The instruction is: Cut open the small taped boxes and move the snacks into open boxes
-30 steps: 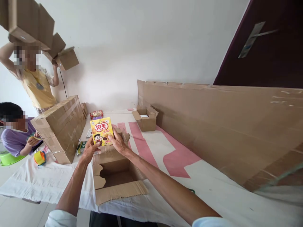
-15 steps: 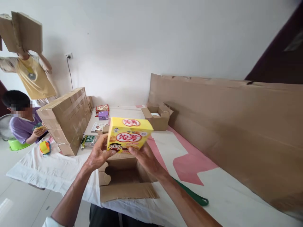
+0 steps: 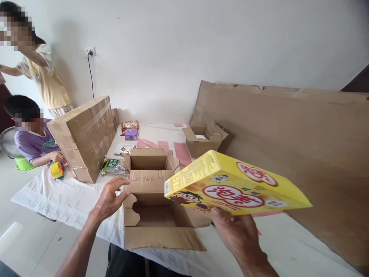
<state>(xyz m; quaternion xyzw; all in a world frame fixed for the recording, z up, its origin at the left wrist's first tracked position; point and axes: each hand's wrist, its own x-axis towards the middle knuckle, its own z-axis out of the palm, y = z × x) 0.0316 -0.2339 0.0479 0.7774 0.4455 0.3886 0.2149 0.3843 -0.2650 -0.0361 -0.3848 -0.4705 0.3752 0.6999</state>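
A yellow snack box [image 3: 230, 188] with red lettering and a cartoon face is held up by my right hand [image 3: 239, 234], thumb on its front and the other fingers hidden beneath. It is tilted, to the right of the open cardboard box [image 3: 164, 236] at the table's front edge. That box shows a bare brown bottom between its spread flaps. My left hand [image 3: 112, 198] hovers at the box's left flaps, fingers apart and holding nothing. Just beyond that hand lies a green and clear food packet [image 3: 113, 167].
Another open carton [image 3: 148, 159] stands behind the first, and a third [image 3: 203, 140] at the back. Stacked taped boxes [image 3: 86, 134] are on the left, by a seated person [image 3: 34, 144]. A tall cardboard sheet [image 3: 276, 127] leans along the right. A yellow tape roll [image 3: 57, 170] lies left.
The snack box has gone from both hands to my right hand alone, moving right and turning. My left hand has let go. The standing person at left has lowered a carton from head height.
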